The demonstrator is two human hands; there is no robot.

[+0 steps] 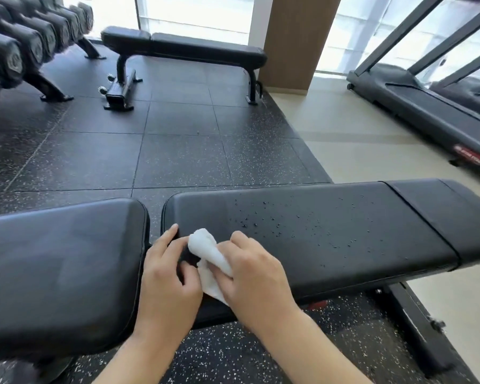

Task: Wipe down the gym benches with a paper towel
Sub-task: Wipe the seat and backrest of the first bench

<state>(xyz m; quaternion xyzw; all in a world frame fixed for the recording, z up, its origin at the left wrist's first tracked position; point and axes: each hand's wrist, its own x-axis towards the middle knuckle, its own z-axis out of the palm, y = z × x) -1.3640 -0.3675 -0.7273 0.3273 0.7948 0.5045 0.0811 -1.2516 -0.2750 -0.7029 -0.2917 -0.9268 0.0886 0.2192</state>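
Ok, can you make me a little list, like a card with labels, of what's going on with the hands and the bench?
place: a gym with dark speckled floor tiles
near bench: black padded bench, droplets scattered on its long pad
paper towel: white, crumpled paper towel, at the long pad's left end
right hand: right hand grips the towel
left hand: left hand is at the towel's left edge, forefinger stretched onto the pad
other bench: second bench farther back, by the window
also there: dumbbell rack far left, treadmill right
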